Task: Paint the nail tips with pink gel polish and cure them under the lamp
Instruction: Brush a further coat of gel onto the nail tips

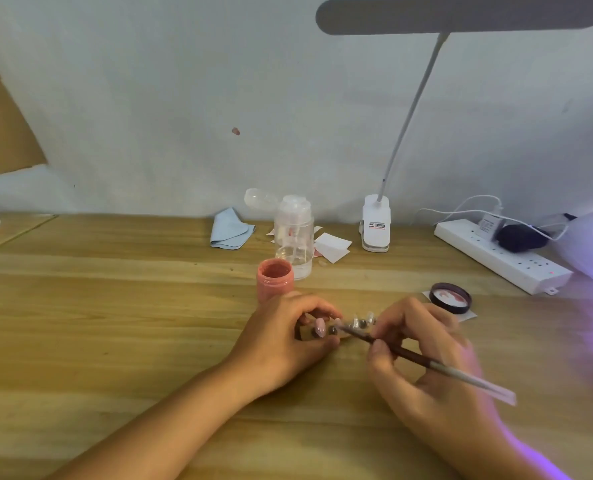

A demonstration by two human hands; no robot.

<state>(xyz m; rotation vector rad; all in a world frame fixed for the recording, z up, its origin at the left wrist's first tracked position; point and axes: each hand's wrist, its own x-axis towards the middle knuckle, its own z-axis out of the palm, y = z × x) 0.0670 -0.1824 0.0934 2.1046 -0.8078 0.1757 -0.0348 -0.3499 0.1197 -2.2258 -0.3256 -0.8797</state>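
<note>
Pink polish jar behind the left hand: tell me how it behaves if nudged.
The pink polish jar looks squat, so it would probably slide on the smooth wooden table rather than tip. Its lid lies off to the right, so a tip would likely spill polish. Being small, it is probably light and easily shifted.

Wooden table (115, 306), blue cloth (231, 230) folded at far centre, clear bottle (293, 233) just right of it, cap flipped open, white papers (333, 245) beside its base, clip desk lamp (376, 225) further right, white power strip (502, 258) far right with black plug (520, 237), cardboard (0, 126) far left.
</note>
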